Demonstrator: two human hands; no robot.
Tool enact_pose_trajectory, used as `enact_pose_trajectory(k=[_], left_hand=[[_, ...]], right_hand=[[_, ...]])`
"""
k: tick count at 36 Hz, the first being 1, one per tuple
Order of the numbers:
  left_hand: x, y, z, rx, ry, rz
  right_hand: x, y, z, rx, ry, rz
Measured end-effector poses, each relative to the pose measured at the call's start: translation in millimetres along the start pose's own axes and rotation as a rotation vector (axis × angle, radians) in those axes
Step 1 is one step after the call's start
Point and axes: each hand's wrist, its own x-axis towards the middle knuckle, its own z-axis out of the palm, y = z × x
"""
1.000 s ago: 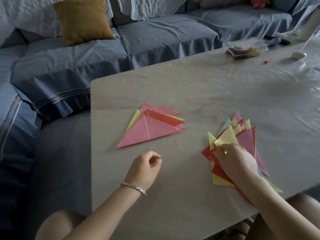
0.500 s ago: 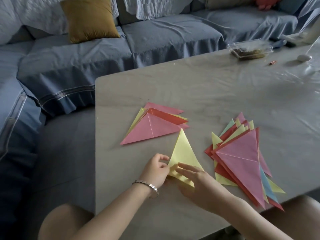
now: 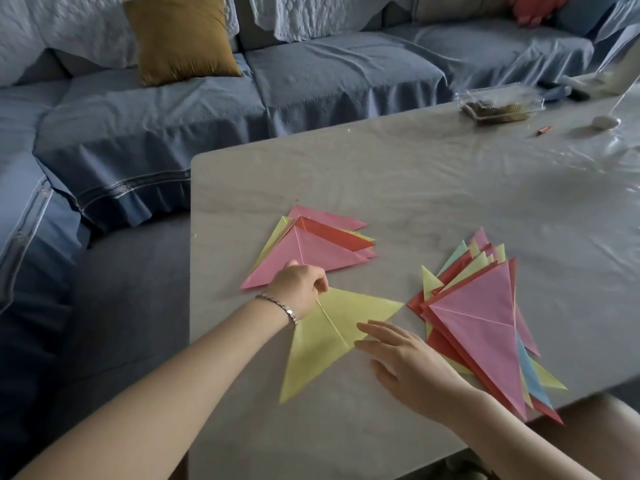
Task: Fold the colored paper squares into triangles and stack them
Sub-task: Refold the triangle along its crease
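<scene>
- Right now the yellow triangle (image 3: pixel 311 355) lies flat on the table (image 3: pixel 381 188), in the lower centre of the frame, between the two hands.
- The left hand (image 3: pixel 299 284) has its fingers curled at the triangle's upper corner and appears to pinch that tip.
- The right hand (image 3: pixel 412 362) is spread loose and grasps nothing; its straight fingertips (image 3: pixel 375 329) rest on the sheet near the long edge.
- A crease runs from the pinched corner down and to the right, ending by the right fingertips. The long edge slants from lower left to upper right of the frame.
- The folded stack (image 3: pixel 311 247), pink on top, sits just above the left hand, its near edge partly behind the knuckles. The fanned pile (image 3: pixel 485 317) lies to the right, just beside the right hand.
- Judged from this, the left hand is the nearer one to the stack, so either folding along the crease or carrying the sheet upward would lead from the pinched corner.
</scene>
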Motion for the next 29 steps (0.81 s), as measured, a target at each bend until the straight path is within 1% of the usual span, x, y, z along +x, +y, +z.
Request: enact_pose_trajectory(k=[2, 3, 5, 7, 9, 13, 15, 19, 22, 29], left_hand=[[9.2, -2.6, -0.1, 0.023, -0.005, 0.069], [12.6, -3.4, 1.2, 0.023, 0.023, 0.113], [11.9, -3.6, 6.0, 0.030, 0.118, 0.181], [2.8, -5.6, 15.3, 0.031, 0.221, 0.204], [-13.2, -9.4, 31.3, 0.026, 0.253, 0.240], [-55.9, -16.7, 67.2, 0.039, 0.123, 0.313], [-72.7, -17.8, 75.6, 0.031, 0.073, 0.345], [-80.6, -31.3, 78.8, 0.115, 0.101, 0.393], [-80.6, -41.6, 75.7, 0.156, 0.113, 0.409], [-95.7, -70.7, 64.1, 0.159, 0.063, 0.404]], right_hand=[[3.5, -0.1, 8.9, -0.034, -0.060, 0.007], [4.9, 0.5, 13.6, -0.045, -0.073, 0.009], [7.8, -1.4, 20.0, -0.075, -0.059, 0.018], [10.3, -5.8, 24.4, -0.143, -0.026, 0.055], [11.8, -10.7, 30.2, -0.183, -0.003, 0.081], [16.8, -17.9, 40.4, -0.204, 0.040, 0.142], [18.2, -18.0, 41.9, -0.209, 0.030, 0.151], [15.8, -11.3, 38.5, -0.225, 0.010, 0.158], [12.2, -3.9, 33.7, -0.274, 0.041, 0.173], [-1.9, 16.2, 22.2, -0.367, 0.044, 0.308]])
